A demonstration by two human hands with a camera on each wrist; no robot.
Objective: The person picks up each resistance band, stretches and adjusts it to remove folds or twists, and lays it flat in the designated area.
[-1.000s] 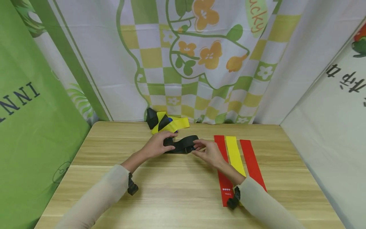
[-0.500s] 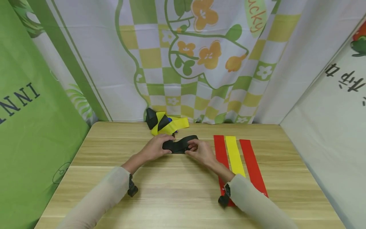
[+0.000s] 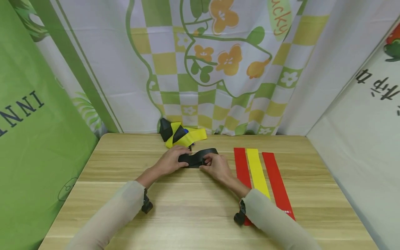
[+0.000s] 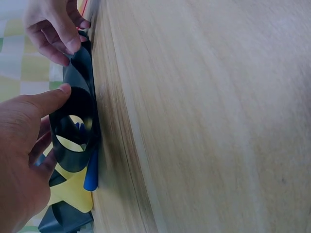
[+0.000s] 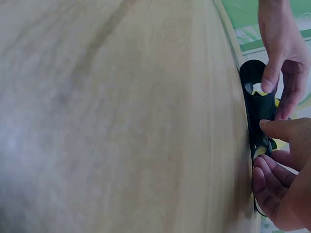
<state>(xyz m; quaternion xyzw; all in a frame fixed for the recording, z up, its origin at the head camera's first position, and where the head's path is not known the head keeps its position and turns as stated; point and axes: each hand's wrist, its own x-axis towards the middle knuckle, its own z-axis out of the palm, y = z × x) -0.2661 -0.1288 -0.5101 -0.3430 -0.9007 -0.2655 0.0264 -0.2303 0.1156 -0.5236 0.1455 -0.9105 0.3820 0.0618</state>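
Observation:
A wide black strap [image 3: 197, 159] stands on edge at the back of the table, bent into loops. My left hand [image 3: 170, 160] holds its left loop, the thumb on the near side and the fingers behind. At the right end, my right hand [image 3: 217, 167] pinches the strap between thumb and fingers. The left wrist view shows the strap [image 4: 73, 158] as an open loop near the left thumb. Seen from the right wrist, the strap [image 5: 261, 107] curves into a smaller fold by the right fingertips, which partly hide it.
Behind the left hand lies a tangle with a yellow strip [image 3: 190, 138], a black piece [image 3: 165, 130] and a blue part [image 4: 91, 172]. To the right, a red strip [image 3: 242, 163], a yellow strip [image 3: 257, 168] and another red strip [image 3: 276, 177] lie side by side on the wooden table [image 3: 187, 215].
My right hand has moved left along the strap and now pinches it closer to the middle. My left hand has stayed nearly in place.

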